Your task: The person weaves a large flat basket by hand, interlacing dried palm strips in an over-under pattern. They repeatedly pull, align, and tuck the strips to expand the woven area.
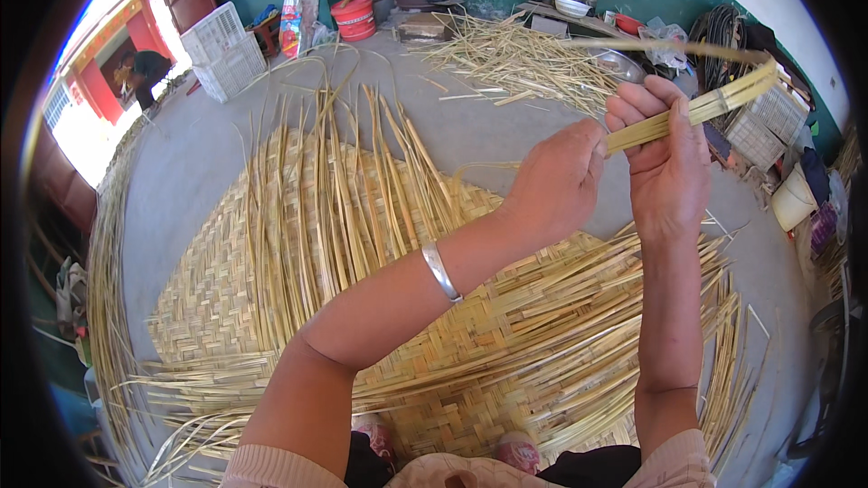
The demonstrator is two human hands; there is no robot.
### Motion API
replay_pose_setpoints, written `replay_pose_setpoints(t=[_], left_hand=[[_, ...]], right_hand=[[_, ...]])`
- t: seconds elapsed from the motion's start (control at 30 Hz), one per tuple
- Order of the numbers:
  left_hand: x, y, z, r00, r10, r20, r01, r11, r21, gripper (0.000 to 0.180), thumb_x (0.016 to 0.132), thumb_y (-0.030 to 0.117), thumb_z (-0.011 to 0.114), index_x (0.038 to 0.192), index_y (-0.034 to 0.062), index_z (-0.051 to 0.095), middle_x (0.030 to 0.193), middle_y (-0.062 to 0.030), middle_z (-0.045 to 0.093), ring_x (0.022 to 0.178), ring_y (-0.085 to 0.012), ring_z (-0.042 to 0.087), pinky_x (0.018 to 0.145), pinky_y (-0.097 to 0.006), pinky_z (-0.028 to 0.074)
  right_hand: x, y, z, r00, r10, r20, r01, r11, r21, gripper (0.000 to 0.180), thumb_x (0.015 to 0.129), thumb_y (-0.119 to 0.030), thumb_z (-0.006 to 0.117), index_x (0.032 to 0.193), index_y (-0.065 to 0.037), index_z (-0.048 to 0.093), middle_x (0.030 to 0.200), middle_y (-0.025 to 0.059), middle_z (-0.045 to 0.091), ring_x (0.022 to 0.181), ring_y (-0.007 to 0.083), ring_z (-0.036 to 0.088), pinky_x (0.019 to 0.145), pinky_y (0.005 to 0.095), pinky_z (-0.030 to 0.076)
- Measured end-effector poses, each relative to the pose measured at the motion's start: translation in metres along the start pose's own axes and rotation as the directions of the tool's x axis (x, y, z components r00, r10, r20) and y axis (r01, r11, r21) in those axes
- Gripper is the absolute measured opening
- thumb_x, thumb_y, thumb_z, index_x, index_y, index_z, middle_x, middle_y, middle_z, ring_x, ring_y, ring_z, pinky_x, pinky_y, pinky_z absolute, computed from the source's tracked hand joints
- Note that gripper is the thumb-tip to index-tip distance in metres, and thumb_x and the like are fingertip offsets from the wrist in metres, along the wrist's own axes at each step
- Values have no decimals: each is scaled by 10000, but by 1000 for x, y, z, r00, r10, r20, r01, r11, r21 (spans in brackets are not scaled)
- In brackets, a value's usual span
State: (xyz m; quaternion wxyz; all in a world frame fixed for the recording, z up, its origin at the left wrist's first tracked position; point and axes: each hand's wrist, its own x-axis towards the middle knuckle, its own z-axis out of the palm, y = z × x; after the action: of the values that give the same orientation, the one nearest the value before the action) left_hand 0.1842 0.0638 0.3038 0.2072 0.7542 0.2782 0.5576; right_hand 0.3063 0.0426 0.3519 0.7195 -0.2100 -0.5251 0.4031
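My right hand [667, 155] is closed around a small bundle of flat yellow bamboo strips [723, 101] that slant up to the right. My left hand [556, 183] pinches the lower end of the same bundle with thumb and fingers, just left of the right hand; a silver bangle sits on that wrist. Both hands are raised above a large half-woven bamboo mat [362, 307] on the concrete floor, with many loose strip ends sticking out toward the far side and to the right.
A pile of loose bamboo strips [515, 59] lies on the floor beyond the mat. White plastic crates [221, 50], a red bucket [354, 16], bottles and bowls line the green back wall. Baskets [764, 122] stand at right. A person is in the doorway at far left.
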Motion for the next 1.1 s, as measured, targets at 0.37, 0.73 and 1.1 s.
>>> replay_pose_setpoints(t=[0.37,0.73,1.1], left_hand=[[15,-13,-2,930,-360,-73,343,922,-177,204,944,142,451,880,-11,570,822,-226,616,769,-370,598,694,-427,468],[48,-75,-112,933,69,-352,-67,998,17,303,948,241,520,1132,16,604,1036,-123,635,948,-190,575,883,-330,447],[-135,-282,-170,355,-932,-67,909,361,-208,405,952,232,521,1292,14,496,1158,-119,609,1008,-188,596,808,-347,475]], right_hand=[[-9,30,14,987,-99,123,117,983,-144,412,1050,-306,313,1148,31,529,1198,209,602,1160,303,567,1082,407,384],[-30,131,-49,804,594,36,-589,803,-87,392,1026,-363,402,1025,-7,566,906,134,675,772,208,671,725,337,563],[-147,331,-154,814,579,-40,-133,118,-984,384,927,-325,494,1017,22,632,979,191,650,892,366,618,815,426,488]])
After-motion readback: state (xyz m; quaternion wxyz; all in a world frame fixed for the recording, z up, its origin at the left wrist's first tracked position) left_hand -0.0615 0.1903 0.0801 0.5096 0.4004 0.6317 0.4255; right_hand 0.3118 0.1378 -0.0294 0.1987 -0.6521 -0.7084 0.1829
